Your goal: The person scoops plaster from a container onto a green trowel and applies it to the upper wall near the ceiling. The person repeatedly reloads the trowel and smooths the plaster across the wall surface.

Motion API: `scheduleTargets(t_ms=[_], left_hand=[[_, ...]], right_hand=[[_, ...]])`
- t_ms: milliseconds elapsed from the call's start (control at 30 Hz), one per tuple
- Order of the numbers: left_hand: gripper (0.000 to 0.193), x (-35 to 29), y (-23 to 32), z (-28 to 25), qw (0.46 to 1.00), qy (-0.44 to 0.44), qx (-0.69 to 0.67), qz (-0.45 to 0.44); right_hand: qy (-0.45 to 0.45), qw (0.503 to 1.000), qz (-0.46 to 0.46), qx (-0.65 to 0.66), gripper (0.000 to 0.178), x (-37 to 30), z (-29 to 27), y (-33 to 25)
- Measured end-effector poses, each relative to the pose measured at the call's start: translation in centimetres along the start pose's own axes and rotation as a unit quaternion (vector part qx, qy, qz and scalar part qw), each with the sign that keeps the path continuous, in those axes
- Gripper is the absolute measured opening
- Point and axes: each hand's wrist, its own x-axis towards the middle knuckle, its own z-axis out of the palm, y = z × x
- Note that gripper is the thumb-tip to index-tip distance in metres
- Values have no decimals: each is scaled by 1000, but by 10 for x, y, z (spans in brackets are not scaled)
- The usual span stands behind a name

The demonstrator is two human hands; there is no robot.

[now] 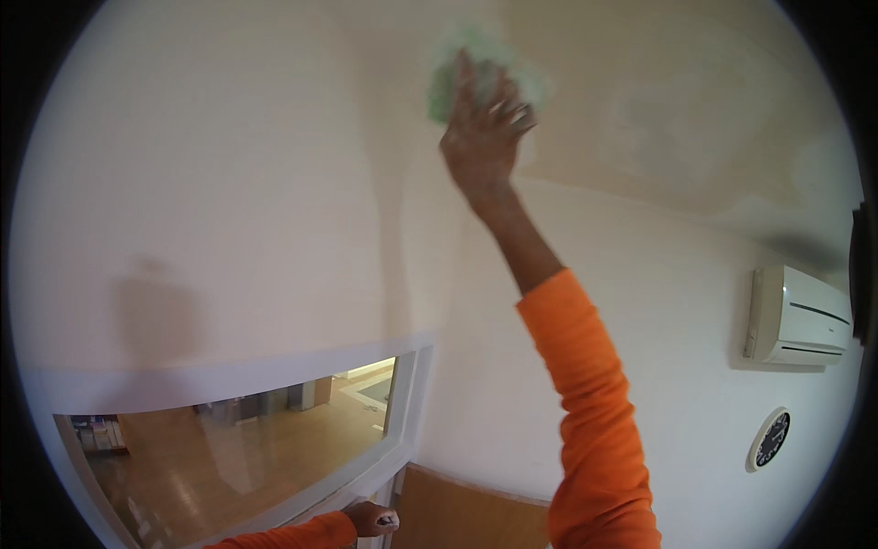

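Observation:
High up where the wall meets the ceiling, my right hand [485, 128] presses a pale green sheet [442, 91] against the surface. Its fingers lie bent over the sheet, which is smeared by motion; whether it is cloth or abrasive paper I cannot tell. The right arm, in an orange sleeve, is stretched far upward. Low down, near the corner of the window frame, my left hand [373, 519] is closed in a fist. What it holds, if anything, is hidden. Uneven pale patches mark the beige ceiling [658, 119] to the right of my right hand.
A white-framed interior window [265, 448] spans the lower left, with a wood-coloured floor behind the glass. A brown wooden panel [476, 508] stands at the bottom. On the right wall hang a white air conditioner [805, 316] and a round black-faced clock [771, 439].

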Motion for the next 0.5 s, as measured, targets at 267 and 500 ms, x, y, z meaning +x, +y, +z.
scheduleTargets(t_ms=[267, 500], left_hand=[[36, 3, 1, 8, 999, -30, -1, -17], [36, 12, -2, 9, 999, -33, -13, -8]], right_hand=[[230, 968, -49, -92, 68, 136, -57, 110], [85, 976, -129, -156, 80, 8, 28, 131]])
